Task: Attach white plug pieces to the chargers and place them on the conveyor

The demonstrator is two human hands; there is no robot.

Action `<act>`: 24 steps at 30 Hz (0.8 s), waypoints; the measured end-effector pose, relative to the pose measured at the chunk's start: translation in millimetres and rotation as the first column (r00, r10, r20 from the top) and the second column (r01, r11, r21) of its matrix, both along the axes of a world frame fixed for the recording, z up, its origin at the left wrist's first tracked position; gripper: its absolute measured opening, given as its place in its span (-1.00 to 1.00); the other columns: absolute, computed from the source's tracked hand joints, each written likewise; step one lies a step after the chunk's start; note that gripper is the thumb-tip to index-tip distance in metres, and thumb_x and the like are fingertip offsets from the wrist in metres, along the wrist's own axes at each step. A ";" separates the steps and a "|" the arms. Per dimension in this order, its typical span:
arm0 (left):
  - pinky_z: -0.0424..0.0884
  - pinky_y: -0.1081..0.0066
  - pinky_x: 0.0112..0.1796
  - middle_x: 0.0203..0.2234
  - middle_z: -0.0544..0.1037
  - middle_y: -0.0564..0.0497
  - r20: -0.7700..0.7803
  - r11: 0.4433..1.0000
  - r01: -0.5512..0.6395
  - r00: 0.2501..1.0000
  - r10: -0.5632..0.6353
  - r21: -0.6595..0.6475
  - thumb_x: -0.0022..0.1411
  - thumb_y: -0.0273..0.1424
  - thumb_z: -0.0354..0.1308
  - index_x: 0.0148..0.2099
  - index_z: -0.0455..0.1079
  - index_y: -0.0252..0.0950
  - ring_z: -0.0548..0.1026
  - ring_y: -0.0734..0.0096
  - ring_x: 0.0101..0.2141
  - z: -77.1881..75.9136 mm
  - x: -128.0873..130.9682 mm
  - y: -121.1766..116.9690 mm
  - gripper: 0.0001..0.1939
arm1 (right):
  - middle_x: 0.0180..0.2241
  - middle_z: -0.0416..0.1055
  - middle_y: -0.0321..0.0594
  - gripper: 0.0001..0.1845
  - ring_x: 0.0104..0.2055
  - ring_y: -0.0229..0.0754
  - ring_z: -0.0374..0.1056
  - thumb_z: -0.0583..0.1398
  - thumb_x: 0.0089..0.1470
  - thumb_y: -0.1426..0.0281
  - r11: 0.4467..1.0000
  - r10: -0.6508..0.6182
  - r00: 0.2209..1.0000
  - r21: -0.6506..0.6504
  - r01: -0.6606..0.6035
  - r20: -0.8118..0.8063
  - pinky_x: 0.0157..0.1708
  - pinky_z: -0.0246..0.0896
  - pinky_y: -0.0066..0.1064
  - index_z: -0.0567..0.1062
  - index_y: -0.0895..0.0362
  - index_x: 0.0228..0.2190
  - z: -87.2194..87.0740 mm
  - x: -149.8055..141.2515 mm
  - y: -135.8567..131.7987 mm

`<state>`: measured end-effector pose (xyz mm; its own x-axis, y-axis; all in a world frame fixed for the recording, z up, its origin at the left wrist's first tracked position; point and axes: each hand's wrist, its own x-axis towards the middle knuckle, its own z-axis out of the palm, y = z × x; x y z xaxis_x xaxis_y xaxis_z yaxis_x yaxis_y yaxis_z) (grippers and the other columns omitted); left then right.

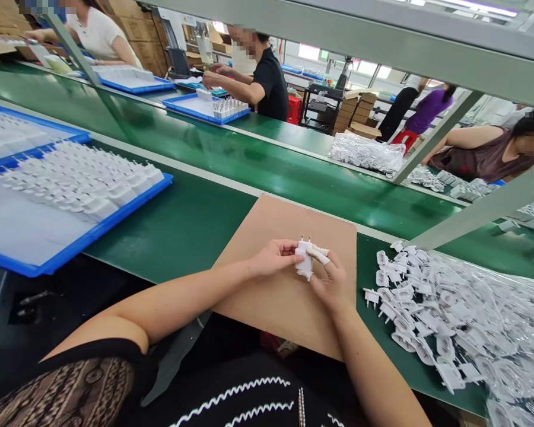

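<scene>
A white two-pin charger plug (303,261) is held over the cardboard sheet (258,296), its two metal pins pointing away from me. My left hand (278,257) grips its left side between thumb and fingers. My right hand (329,276) closes on it from the right, with white covers on two fingertips. The plug's lower end is partly hidden by my right fingers. To the right lies a heap of loose white plug parts (427,308), many with pins showing. At the left, rows of white plugs (89,178) stand in a blue tray (31,267).
Another blue tray (82,135) of plugs sits behind the near one. A green conveyor belt (196,148) runs beyond the bench, with a slanted metal post (454,207) at right. Several co-workers sit across the belt beside trays (178,105) and bagged parts (367,153).
</scene>
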<state>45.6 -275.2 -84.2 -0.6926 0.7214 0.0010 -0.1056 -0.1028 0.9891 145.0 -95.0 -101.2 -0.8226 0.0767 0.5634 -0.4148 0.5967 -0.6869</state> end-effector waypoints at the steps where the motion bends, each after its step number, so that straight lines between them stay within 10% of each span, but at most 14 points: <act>1: 0.55 0.11 0.03 -0.07 0.66 -0.24 -0.020 0.999 -0.031 0.999 0.030 -0.031 0.05 -0.01 0.47 0.04 0.55 -0.40 0.63 0.09 -0.07 0.9 -2.6 -0.3 -0.34 | 0.05 0.50 -0.10 -0.47 0.12 0.06 0.44 0.31 0.09 0.38 0.999 0.005 0.999 -0.045 -0.003 0.050 0.14 0.40 0.01 0.49 -0.06 0.11 -0.3 -1.5 0.5; 6: 0.48 0.10 0.17 0.07 0.61 -0.16 -0.502 0.899 -0.427 0.760 0.413 0.093 0.22 -0.14 0.36 0.10 0.52 -0.29 0.58 0.12 0.05 14.0 -8.5 -12.5 -0.52 | 0.17 0.42 0.04 -0.26 0.12 0.04 0.41 0.39 0.04 0.17 0.909 -0.139 0.970 -0.363 0.205 0.200 0.06 0.44 -0.02 0.32 0.05 0.19 -3.4 -12.2 7.8; 14: 0.48 0.18 0.16 0.03 0.63 -0.14 -0.727 0.895 -0.446 0.615 0.305 -0.002 0.35 -0.26 0.20 0.09 0.51 -0.26 0.58 0.15 0.06 -3.4 -4.9 -26.9 -0.68 | 0.08 0.48 0.05 -0.34 0.03 -0.01 0.44 0.35 0.06 0.16 0.850 -0.245 0.918 -0.386 0.358 0.312 0.00 0.45 -0.06 0.36 0.10 0.14 -3.9 -14.3 12.0; 24: 0.54 0.07 0.08 -0.05 0.67 -0.18 -0.222 0.954 -0.245 0.953 0.205 -0.171 0.18 -0.20 0.35 0.02 0.54 -0.36 0.63 0.06 -0.04 -15.3 -2.2 -18.4 -0.56 | 0.02 0.53 0.03 -0.45 -0.06 -0.02 0.47 0.35 0.04 0.13 0.860 -0.171 0.924 -0.406 0.309 0.341 -0.06 0.48 -0.09 0.48 0.10 0.03 -4.7 -14.5 14.3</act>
